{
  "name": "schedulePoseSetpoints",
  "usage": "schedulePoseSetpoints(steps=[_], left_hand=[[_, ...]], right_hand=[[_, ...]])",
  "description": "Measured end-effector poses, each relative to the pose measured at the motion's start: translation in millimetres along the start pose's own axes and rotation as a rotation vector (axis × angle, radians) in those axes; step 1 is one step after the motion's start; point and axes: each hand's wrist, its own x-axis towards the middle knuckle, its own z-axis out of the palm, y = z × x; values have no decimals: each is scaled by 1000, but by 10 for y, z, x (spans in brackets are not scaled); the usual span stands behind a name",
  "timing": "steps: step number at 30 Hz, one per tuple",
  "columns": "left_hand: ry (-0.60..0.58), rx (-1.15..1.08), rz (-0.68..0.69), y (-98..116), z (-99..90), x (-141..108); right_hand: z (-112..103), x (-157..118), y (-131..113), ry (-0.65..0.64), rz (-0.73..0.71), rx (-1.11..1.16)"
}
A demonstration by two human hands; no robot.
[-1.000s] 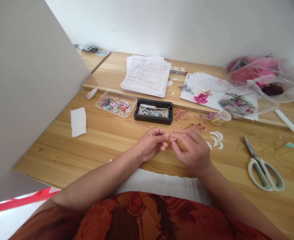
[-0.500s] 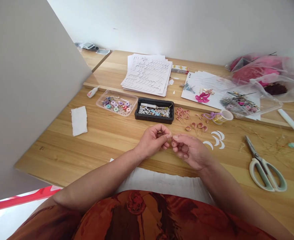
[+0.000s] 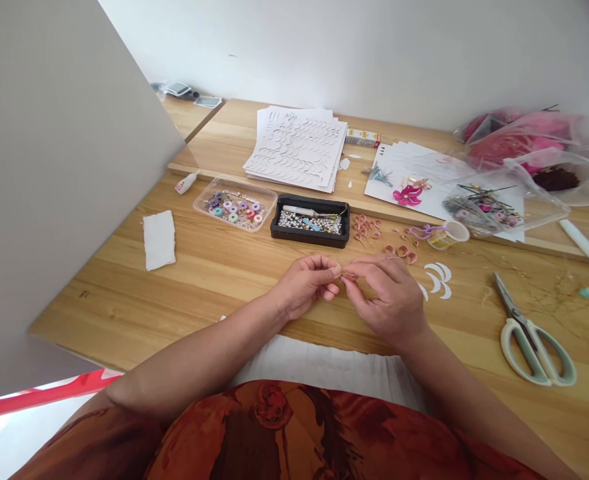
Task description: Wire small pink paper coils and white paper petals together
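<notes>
Left hand (image 3: 304,285): grip closed, thumb and index finger pinching the left end of a small pink piece (image 3: 348,274). Right hand (image 3: 393,297): grip closed on the right side of the same piece, thumb below, fingers above. The piece is located between the two sets of fingertips, held above the worktop (image 3: 124,300), near its front edge; its exact shape is largely hidden by the fingers. A fine gold wire (image 3: 339,263) is visible at the left fingertips.

Adjacent items: pink loops (image 3: 403,251) lie just beyond the right hand. White crescents (image 3: 445,291) lie to the right of that hand, one partly covered by it. Scissors (image 3: 523,327) rest farther right, blades together, tips pointing away from the person. A black tray (image 3: 309,239), containing beads (image 3: 329,227) and a white tube (image 3: 298,211), stands beyond the left hand
</notes>
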Motion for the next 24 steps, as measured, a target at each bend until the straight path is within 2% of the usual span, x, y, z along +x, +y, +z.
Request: schedulePoseSetpoints(steps=[2,4,6,9,11,20,22,24], left_hand=[[-3,12,6,-1,-5,3],[-10,27,24,-2,-10,9],[-10,45,55,-2,-13,13],[0,73,95,-4,-13,13],[4,86,101,-5,-11,11],[28,55,154,37,-26,29],[38,22,179,65,-35,40],[43,-4,195,95,-44,47]], right_hand=[[8,-2,-10,10,5,21],[10,-9,-40,18,70,70],[8,-17,-77,5,242,141],[-1,-20,-113,-89,596,332],[-9,-11,-115,-156,731,448],[9,18,-95,-247,782,627],[-9,2,-93,-306,729,540],[-36,-16,-81,-358,579,421]])
